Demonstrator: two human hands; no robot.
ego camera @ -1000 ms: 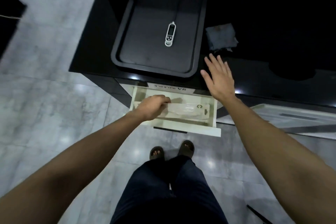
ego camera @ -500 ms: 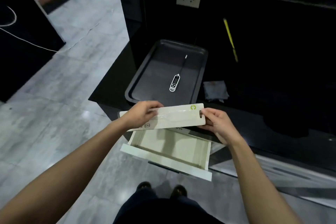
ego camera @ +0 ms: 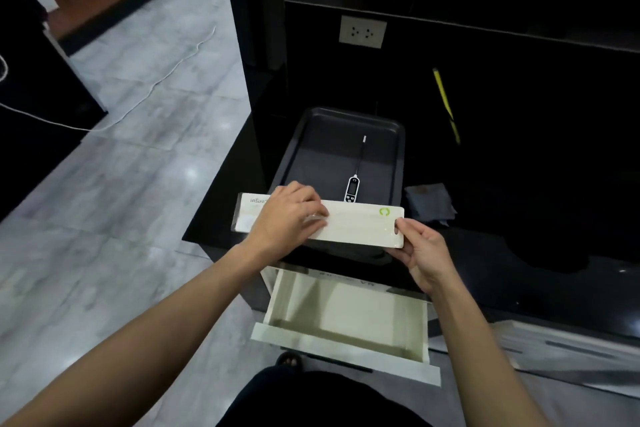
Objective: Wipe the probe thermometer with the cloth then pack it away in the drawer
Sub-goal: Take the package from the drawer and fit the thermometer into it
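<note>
Grey marble floor on the left, glossy black counter (ego camera: 221, 218) ahead, and everything that matters sits around the dark tray (ego camera: 311, 163) on that counter. One probe thermometer (ego camera: 354, 184) lies inside the tray, towards its near right part, long axis running away from the person: white display end nearest the tray's front rim, thin metal probe pointing at the back rim. Nothing is touching it.

Both hands are busy with one long white package (ego camera: 360, 227) (looks like the thermometer's box, though that's my guess), held crosswise just over the tray's front rim. The left hand (ego camera: 289, 218) lies over the box's middle-left with fingers curled over its top, and the right hand (ego camera: 420, 253) pinches the right end between thumb and fingers. So neither hand is free right now.

The thermometer lies just beyond the box, a bit right of the tray's centre line, between the two hands and roughly level with the right hand's side, so I'd say the right one has the shorter reach. One dark cloth (ego camera: 429, 201) sits on the counter just right of the tray, also on the right hand's side.

One pale drawer (ego camera: 346, 340) stands pulled open below the tray's front edge, with nothing visible in it. Count: one thermometer, one cloth, one box, one tray, one drawer. Wiping hasn't started as far as I can judge.
</note>
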